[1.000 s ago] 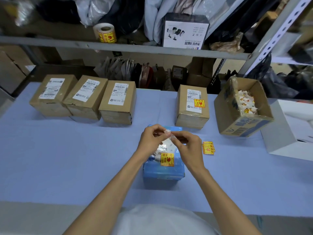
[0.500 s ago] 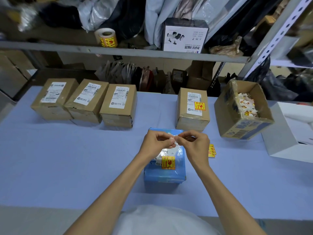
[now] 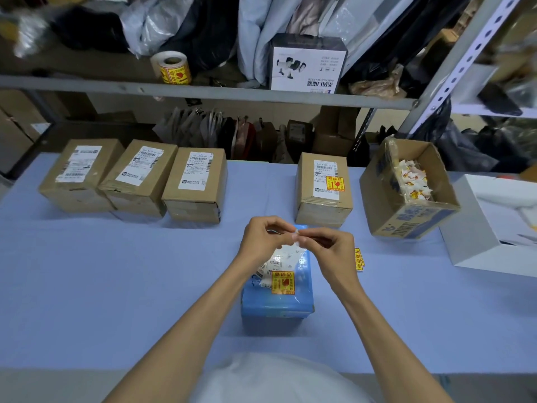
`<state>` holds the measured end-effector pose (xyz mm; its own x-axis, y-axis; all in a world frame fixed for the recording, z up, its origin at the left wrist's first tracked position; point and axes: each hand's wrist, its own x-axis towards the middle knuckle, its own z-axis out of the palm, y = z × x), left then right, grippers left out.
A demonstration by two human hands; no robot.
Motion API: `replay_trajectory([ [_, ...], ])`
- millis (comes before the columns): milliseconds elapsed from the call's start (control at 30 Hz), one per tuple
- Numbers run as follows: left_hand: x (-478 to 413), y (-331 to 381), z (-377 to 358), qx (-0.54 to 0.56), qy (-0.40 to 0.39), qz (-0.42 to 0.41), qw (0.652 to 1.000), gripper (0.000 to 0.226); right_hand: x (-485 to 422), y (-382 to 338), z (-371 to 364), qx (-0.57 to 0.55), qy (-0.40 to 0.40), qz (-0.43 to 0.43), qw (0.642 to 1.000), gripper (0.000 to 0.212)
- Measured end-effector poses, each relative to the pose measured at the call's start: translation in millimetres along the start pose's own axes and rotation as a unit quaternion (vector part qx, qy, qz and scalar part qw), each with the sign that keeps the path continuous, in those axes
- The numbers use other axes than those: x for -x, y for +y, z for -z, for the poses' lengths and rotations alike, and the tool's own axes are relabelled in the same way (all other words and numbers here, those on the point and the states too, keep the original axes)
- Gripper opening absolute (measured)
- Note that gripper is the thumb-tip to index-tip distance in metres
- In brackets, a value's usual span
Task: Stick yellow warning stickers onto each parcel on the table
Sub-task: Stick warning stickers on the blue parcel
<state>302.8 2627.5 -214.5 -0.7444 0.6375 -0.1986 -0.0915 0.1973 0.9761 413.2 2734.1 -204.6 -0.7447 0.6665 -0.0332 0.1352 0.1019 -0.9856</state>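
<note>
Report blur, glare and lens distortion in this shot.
Head view: sharp in the centre, smeared at the top corners; wide-angle bending apparently tilts the grey perforated metal shelf post; glare patches on the clear film of the blue wrapped parcel; soft, even light, faint shadows under the three brown cardboard parcels.

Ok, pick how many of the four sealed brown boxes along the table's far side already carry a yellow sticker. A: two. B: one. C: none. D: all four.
B: only the brown box beside the open carton bears a yellow sticker; the left box, middle box and third box show white labels alone.
</note>
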Motion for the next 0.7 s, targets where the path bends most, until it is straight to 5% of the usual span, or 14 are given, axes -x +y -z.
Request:
replay_trajectory([
  [333,-6,11,-4,-0.042,-0.119,-0.010,0.992,0.010,-2,4,7,-0.010,0.071,-0.029,0.997,0.012],
  [500,-3,17,-19,0.062,-0.057,0.059,0.995,0.004,2,4,6,0.018,0.091,-0.001,0.996,0.016],
  [700,-10,18,-33,0.062,-0.044,0.067,0.995,0.014,-1,1,21,-0.079,0.115,-0.055,0.989,0.007],
])
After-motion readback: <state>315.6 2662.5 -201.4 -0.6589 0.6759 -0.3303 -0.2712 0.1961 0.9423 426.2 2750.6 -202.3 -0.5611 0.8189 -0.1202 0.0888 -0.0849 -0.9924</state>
